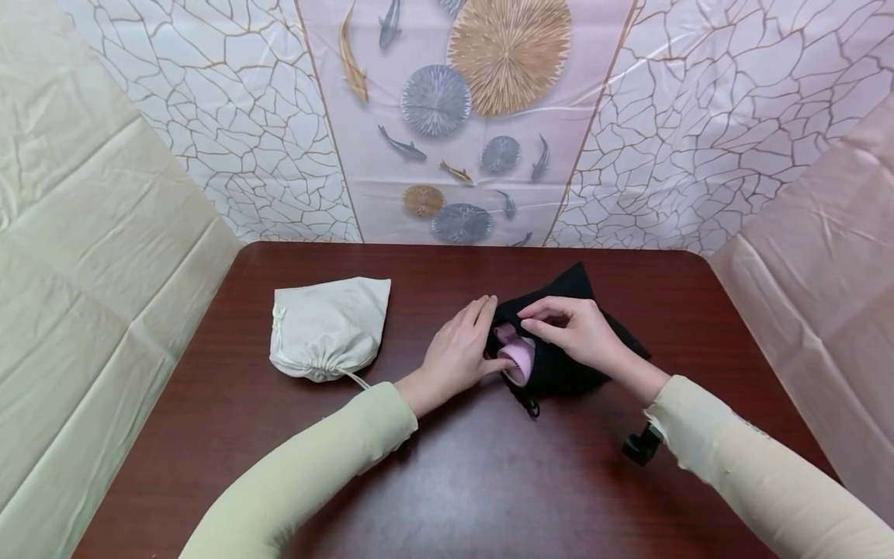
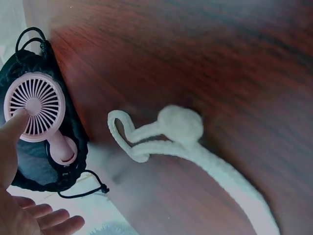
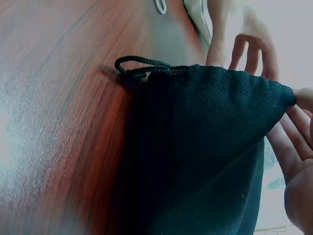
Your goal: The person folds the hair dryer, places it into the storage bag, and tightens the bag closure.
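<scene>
A black drawstring bag (image 1: 566, 376) lies on the table with its mouth facing left. Inside the mouth sits a pink handheld fan (image 2: 46, 93), its round slatted grille and part of its handle showing. My left hand (image 1: 454, 349) is at the mouth, with the thumb on the fan's grille and the other fingers extended beyond it. My right hand (image 1: 587, 334) pinches the upper rim of the bag between thumb and fingers, lifting that edge, as the right wrist view shows. The rest of the fan is hidden by the cloth.
A cream drawstring bag (image 1: 331, 322) lies at the left of the brown table (image 1: 447, 497). Its knotted white cord (image 2: 181, 125) trails toward my left forearm. The black bag's cord loop (image 3: 146, 63) hangs out at its near corner. A patterned backdrop (image 1: 454, 186) stands behind the table.
</scene>
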`<state>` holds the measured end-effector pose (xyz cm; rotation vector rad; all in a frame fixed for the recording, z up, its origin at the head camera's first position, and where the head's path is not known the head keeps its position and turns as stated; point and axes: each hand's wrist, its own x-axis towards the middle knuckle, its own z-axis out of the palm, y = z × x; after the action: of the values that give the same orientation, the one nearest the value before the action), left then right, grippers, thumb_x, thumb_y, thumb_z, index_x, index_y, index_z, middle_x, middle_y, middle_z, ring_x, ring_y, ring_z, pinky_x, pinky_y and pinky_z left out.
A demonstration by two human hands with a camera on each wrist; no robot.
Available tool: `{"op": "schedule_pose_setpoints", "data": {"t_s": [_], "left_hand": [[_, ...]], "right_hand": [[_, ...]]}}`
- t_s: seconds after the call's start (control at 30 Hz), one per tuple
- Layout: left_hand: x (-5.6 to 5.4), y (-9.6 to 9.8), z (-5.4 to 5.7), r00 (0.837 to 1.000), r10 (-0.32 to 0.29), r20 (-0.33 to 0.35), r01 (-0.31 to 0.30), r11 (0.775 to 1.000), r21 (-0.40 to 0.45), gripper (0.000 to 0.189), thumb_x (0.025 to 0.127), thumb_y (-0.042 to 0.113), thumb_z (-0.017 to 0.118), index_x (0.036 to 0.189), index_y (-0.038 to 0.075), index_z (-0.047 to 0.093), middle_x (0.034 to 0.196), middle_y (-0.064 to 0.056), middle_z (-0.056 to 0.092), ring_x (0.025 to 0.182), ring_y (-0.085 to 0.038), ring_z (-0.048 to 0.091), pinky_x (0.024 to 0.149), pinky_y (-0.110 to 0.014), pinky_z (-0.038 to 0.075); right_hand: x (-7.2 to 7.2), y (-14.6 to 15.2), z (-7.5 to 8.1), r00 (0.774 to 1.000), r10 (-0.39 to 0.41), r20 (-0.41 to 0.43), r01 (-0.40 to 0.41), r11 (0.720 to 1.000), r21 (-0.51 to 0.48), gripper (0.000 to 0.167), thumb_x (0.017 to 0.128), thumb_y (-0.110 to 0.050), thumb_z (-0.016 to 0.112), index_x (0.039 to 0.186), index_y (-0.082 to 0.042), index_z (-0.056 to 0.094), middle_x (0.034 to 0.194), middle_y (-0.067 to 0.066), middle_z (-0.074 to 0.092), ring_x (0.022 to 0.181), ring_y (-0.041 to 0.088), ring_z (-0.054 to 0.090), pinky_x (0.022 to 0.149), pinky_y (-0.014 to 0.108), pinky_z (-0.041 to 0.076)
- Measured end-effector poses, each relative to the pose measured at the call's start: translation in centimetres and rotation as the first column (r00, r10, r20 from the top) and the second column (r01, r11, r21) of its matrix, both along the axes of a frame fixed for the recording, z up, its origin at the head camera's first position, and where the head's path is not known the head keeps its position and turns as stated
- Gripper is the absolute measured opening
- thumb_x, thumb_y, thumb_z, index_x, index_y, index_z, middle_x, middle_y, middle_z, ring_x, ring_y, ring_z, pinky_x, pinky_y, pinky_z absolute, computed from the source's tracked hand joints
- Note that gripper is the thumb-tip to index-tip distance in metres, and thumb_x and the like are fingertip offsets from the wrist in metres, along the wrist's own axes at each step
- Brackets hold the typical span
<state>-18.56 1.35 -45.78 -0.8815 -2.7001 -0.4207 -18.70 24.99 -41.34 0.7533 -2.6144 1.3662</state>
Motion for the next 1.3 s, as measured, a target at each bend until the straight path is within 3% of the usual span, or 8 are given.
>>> {"op": "schedule_pose_setpoints", "data": {"t_s": [0.33, 0.47, 0.6, 0.77, 0.93, 1.1, 1.3], "left_hand": [[-0.4, 1.6, -0.5, 0.997, 0.021, 0.068, -0.023, 0.999, 0.025, 0.105, 0.086, 0.064, 0.082, 0.159, 0.0, 0.043, 0.154, -0.019, 0.057, 0.139, -0.03, 0.059, 0.109, -0.042, 0.054], [-0.7, 2.2, -0.6, 0.999, 0.033, 0.036, -0.034, 0.999, 0.033, 0.104, 0.082, 0.067, 0.084, 0.154, 0.0, 0.049, 0.144, -0.016, 0.064, 0.129, -0.028, 0.066, 0.104, -0.04, 0.058], [-1.2, 2.2, -0.3, 0.999, -0.001, 0.035, 0.0, 1.0, 0.017, 0.092, 0.082, 0.068, 0.084, 0.142, 0.003, 0.059, 0.132, -0.012, 0.068, 0.12, -0.026, 0.069, 0.099, -0.038, 0.06], [-2.4, 1.1, 0.2, 0.99, -0.068, 0.124, 0.072, 0.997, -0.029, 0.067, 0.093, 0.046, 0.083, 0.143, 0.007, 0.061, 0.136, -0.01, 0.067, 0.126, -0.025, 0.066, 0.104, -0.038, 0.057], [-3.5, 0.1, 0.6, 0.981, -0.108, 0.159, 0.121, 0.99, -0.075, 0.044, 0.101, 0.026, 0.076, 0.14, 0.008, 0.066, 0.135, -0.01, 0.069, 0.124, -0.027, 0.068, 0.104, -0.039, 0.056], [-4.2, -0.6, 0.9, 0.979, -0.133, 0.156, 0.149, 0.984, -0.099, 0.03, 0.103, 0.018, 0.073, 0.131, 0.01, 0.072, 0.128, -0.009, 0.072, 0.116, -0.027, 0.071, 0.099, -0.04, 0.059], [-5.0, -0.9, 0.9, 0.981, -0.168, 0.095, 0.182, 0.969, -0.167, 0.024, 0.101, 0.017, 0.075, 0.124, 0.011, 0.075, 0.12, -0.008, 0.074, 0.11, -0.028, 0.072, 0.097, -0.042, 0.059]], "right_hand": [[0.6, 0.0, 0.3, 1.0, 0.004, 0.002, -0.004, 1.0, 0.022, 0.018, 0.098, -0.003, 0.076, 0.114, -0.007, 0.081, 0.098, 0.003, 0.081, 0.089, 0.002, 0.073, 0.079, 0.014, 0.055], [0.8, 0.4, 0.1, 1.0, -0.01, 0.003, 0.01, 0.999, 0.031, 0.017, 0.097, -0.003, 0.077, 0.113, -0.007, 0.081, 0.097, 0.003, 0.081, 0.087, 0.002, 0.073, 0.077, 0.014, 0.055], [0.9, 0.7, -0.2, 1.0, 0.004, -0.012, -0.003, 0.999, 0.044, 0.018, 0.097, -0.004, 0.077, 0.114, -0.009, 0.081, 0.096, 0.0, 0.081, 0.086, 0.004, 0.073, 0.075, 0.015, 0.056], [1.0, 1.1, -0.7, 0.999, 0.041, -0.033, -0.039, 0.997, 0.073, 0.02, 0.097, -0.004, 0.078, 0.115, -0.009, 0.08, 0.096, -0.002, 0.081, 0.084, 0.007, 0.074, 0.071, 0.019, 0.058], [1.4, 1.4, -0.7, 0.998, 0.063, -0.02, -0.061, 0.994, 0.095, 0.021, 0.097, -0.005, 0.077, 0.118, -0.006, 0.079, 0.097, -0.003, 0.081, 0.083, 0.008, 0.075, 0.07, 0.024, 0.06], [2.0, 1.7, -0.7, 0.991, 0.076, -0.11, -0.052, 0.977, 0.207, 0.021, 0.096, -0.009, 0.079, 0.117, -0.011, 0.081, 0.103, -0.006, 0.081, 0.09, 0.006, 0.074, 0.074, 0.03, 0.062], [2.9, 1.8, -1.0, 0.946, 0.156, -0.286, -0.06, 0.947, 0.317, 0.026, 0.09, -0.006, 0.084, 0.115, -0.011, 0.081, 0.111, -0.003, 0.08, 0.1, 0.016, 0.076, 0.079, 0.041, 0.063]]}}
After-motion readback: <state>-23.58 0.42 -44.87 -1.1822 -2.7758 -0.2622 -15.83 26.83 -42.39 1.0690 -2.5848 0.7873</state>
